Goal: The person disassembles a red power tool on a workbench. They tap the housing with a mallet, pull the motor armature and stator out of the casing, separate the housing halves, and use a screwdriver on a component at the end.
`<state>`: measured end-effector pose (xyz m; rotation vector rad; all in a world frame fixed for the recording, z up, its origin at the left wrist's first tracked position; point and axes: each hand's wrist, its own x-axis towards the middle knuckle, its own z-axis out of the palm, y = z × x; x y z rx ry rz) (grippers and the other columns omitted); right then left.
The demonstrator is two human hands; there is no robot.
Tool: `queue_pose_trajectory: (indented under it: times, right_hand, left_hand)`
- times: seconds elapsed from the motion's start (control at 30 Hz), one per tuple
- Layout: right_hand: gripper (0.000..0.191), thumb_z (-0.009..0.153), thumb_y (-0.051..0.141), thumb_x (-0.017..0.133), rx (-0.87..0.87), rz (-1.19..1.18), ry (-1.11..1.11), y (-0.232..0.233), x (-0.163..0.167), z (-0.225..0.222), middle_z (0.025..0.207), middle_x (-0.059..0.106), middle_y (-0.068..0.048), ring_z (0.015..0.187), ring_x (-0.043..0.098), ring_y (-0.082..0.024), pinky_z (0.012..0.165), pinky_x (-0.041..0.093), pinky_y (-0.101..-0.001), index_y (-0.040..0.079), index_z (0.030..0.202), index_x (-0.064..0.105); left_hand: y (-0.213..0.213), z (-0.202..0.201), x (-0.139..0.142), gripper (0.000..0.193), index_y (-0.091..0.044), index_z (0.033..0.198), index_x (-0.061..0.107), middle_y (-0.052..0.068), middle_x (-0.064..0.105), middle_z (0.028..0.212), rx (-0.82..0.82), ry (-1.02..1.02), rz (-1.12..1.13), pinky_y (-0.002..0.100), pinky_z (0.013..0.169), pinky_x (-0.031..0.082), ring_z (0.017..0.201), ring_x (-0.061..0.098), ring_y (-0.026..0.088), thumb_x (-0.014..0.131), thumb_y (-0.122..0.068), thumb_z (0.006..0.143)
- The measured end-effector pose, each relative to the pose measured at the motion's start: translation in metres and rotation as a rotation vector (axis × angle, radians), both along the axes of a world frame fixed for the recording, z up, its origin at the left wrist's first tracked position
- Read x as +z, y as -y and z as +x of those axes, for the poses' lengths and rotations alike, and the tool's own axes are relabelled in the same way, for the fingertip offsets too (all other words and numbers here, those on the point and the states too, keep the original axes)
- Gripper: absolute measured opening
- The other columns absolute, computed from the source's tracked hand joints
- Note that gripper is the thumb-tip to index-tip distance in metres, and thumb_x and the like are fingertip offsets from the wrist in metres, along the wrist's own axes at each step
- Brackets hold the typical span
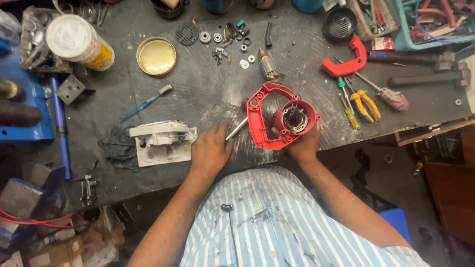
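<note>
- Right hand [303,144] clamped on the near right side of a red plastic tool housing [277,114], holding it just above the near edge of the dark workbench [198,94]; fingers wrapped round the round motor end, thumb hidden.
- Housing has an open loop handle on its left; wire leads stick up from the round cavity.
- Left hand [210,151] closed round a slim metal rod [237,129], fingers together; the rod tip points right and far, toward the housing's left edge; cannot tell if it touches.
- Just left of the left hand: a white and grey part [161,134] lying on a pale sheet.
- Far of the housing: a motor armature [268,66], washers and screws scattered; a gold tin lid [156,56] farther left.
- Right of the housing: yellow-handled pliers [365,105], a screwdriver [349,112], a red handle shell [346,58].
- Blue toothbrush [144,104] left of centre.
</note>
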<state>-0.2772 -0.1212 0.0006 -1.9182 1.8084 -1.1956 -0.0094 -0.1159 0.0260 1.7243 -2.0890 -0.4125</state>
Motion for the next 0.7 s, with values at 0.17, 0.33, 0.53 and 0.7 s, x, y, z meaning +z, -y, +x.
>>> queue_pose_trajectory:
  times: [0.17, 0.33, 0.53, 0.7]
  right_hand:
    - [0.073, 0.068, 0.036, 0.098, -0.073, 0.015, 0.11, -0.015, 0.001, 0.017, 0.113, 0.071, -0.011, 0.105, 0.07, -0.029, 0.091, 0.054, -0.0427, 0.005, 0.123, 0.063]
    - [0.067, 0.07, 0.035, 0.098, -0.053, 0.009, 0.171, -0.022, 0.0, 0.018, 0.111, 0.072, -0.009, 0.103, 0.071, -0.026, 0.09, 0.056, -0.0409, 0.006, 0.12, 0.064]
    - [0.07, 0.065, 0.038, 0.096, -0.132, 0.086, -0.003, -0.02, -0.012, 0.015, 0.116, 0.068, -0.011, 0.114, 0.061, -0.03, 0.102, 0.04, -0.049, 0.007, 0.12, 0.065]
    - [0.068, 0.072, 0.035, 0.089, -0.176, 0.016, -0.082, -0.025, -0.032, 0.029, 0.13, 0.061, -0.014, 0.13, 0.05, -0.033, 0.114, 0.025, -0.0535, 0.009, 0.128, 0.061]
  left_hand:
    - [-0.01, 0.006, 0.0, 0.036, -0.012, 0.117, 0.067, 0.01, 0.066, 0.1, 0.079, 0.041, 0.018, 0.048, 0.074, 0.055, 0.089, 0.066, 0.034, 0.076, -0.025, 0.085]
    - [-0.017, 0.003, 0.006, 0.028, -0.012, 0.114, 0.067, 0.01, 0.066, 0.102, 0.056, -0.029, -0.14, 0.046, 0.074, 0.054, 0.092, 0.065, 0.033, 0.071, -0.021, 0.088]
    - [-0.022, 0.0, 0.019, 0.032, -0.011, 0.128, 0.066, 0.008, 0.071, 0.111, -0.036, -0.451, 0.124, 0.036, 0.084, 0.055, 0.093, 0.071, 0.02, 0.061, -0.029, 0.101]
    - [-0.021, -0.019, 0.008, 0.065, -0.012, 0.153, 0.04, 0.007, 0.069, 0.116, -0.06, -0.995, 0.544, 0.029, 0.074, 0.056, 0.091, 0.067, 0.014, 0.059, -0.038, 0.096]
